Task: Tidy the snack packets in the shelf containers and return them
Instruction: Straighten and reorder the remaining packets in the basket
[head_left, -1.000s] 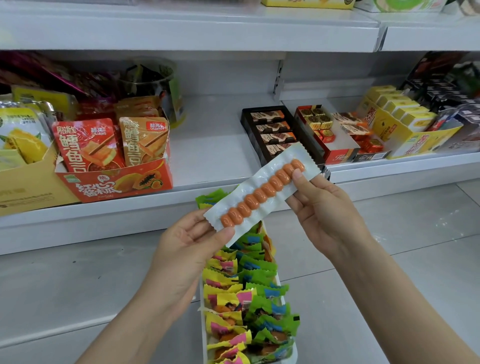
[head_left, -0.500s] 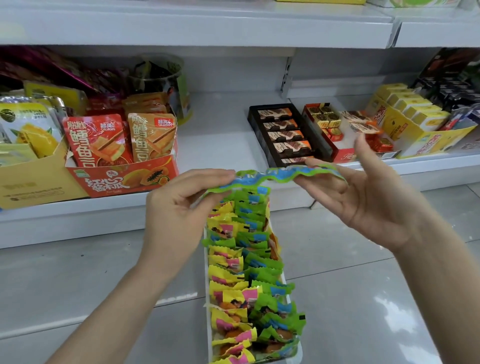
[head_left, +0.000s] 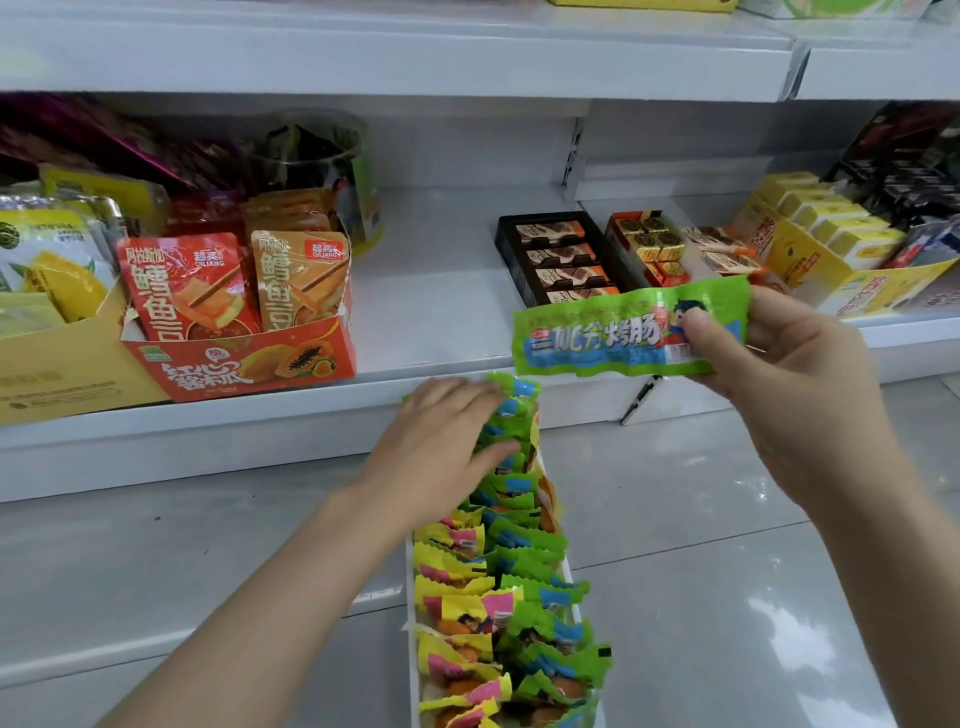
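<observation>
Pinching one end of a green sausage packet (head_left: 623, 332), the right hand (head_left: 795, 384) holds it level, printed face up, above the front of the white shelf (head_left: 431, 291). Lower down, the left hand (head_left: 441, 447) lies flat, fingers spread, pressing the far packets in the long white container (head_left: 413, 649) of green and yellow snack packets (head_left: 498, 587).

White shelf (head_left: 441, 291) — orange box (head_left: 239, 364), black tray (head_left: 563, 260), yellow box (head_left: 831, 260).

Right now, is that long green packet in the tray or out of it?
Out. The right hand holds the green packet up near the shelf, clear of the tray.
</observation>
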